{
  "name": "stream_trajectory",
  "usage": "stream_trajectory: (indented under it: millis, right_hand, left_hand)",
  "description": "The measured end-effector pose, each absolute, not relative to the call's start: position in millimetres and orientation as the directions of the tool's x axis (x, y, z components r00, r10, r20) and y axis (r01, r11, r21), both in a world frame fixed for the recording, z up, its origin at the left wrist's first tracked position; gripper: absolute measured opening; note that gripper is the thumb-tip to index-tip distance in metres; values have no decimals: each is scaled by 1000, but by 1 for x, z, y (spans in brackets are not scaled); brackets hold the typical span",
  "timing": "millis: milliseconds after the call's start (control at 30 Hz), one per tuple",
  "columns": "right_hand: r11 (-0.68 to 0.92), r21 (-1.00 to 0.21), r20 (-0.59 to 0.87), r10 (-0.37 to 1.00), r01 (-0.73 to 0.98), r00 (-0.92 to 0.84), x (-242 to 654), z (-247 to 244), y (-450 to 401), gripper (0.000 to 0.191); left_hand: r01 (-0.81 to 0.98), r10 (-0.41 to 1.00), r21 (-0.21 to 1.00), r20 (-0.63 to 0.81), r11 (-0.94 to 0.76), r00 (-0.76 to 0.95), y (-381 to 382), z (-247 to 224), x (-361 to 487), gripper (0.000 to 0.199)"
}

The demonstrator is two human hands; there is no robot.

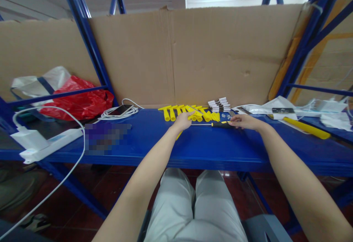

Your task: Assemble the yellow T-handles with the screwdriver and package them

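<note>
My left hand (182, 122) is closed around a yellow plastic piece (179, 136), whose narrow end sticks out below the fingers. A screwdriver (221, 124) with a black and yellow handle lies across the shelf's middle, its thin shaft pointing at my left hand. At the handle's end, my right hand (239, 121) has its fingers closed on it. A small greyish thing shows by those fingertips, too small to name. Just behind both hands runs a row of yellow T-shaped plastic pieces (173, 113). A blue printed card (225, 117) lies beside the row, near my right hand.
White-and-dark small packs (219, 105) are stacked behind the row. To the right are a yellow tube-like tool (307, 127) and white plastic wrapping (260, 108). A coiled white cable (118, 112), a red bag (79, 97) and a power strip (59, 143) sit left. Cardboard (132, 58) walls the back.
</note>
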State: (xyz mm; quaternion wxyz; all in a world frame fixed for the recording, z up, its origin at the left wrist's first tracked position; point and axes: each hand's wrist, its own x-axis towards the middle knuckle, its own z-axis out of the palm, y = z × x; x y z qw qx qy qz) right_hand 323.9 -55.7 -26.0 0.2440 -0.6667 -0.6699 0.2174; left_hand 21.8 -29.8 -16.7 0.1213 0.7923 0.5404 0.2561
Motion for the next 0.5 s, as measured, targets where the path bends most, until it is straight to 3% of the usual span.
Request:
stream_trajectory:
  millis: [233,367,500]
  right_hand:
    - [52,-603,178,981,796,71,339,-32,-40,11]
    - [39,-558,221,970,829,103,342,-33,-22,16]
    - [20,-410,230,970,912,82,338,-29,-1,20]
  left_hand:
    - [805,899,416,300,-423,318,-26,-20,21,56]
    - [794,894,425,305,-436,328,-26,-22,21,55]
    - [791,894,429,304,-437,329,-25,-22,22,55]
